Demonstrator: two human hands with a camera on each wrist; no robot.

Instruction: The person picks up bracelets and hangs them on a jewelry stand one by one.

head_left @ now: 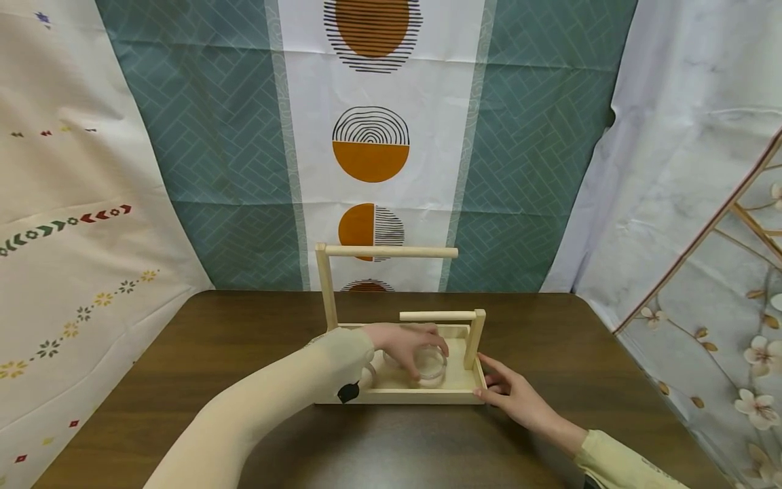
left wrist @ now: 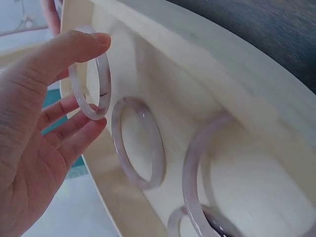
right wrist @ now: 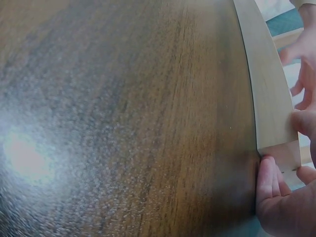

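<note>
My left hand (head_left: 404, 343) reaches over a shallow pale wooden tray (head_left: 421, 397) and holds a translucent, pinkish-white bangle (left wrist: 104, 81) upright between thumb and fingertips. Inside the tray, in the left wrist view, lie several more bangles, including a narrow-looking bangle (left wrist: 159, 160) beside the held one and a nearer bangle (left wrist: 190, 170). At the tray's right front corner, my right hand (head_left: 516, 399) grips the wood, thumb on the front wall and fingers against the end wall. In the right wrist view, its fingers (right wrist: 269, 180) sit low by the tray corner.
A tall post with a horizontal wooden bar (head_left: 391, 252) rises from the tray's left part, and a shorter post carries a lower bar (head_left: 436, 316) on the right. Beneath is a dark brown wooden table (head_left: 244, 333). Patterned cloths (head_left: 226, 136) hang behind and at both sides.
</note>
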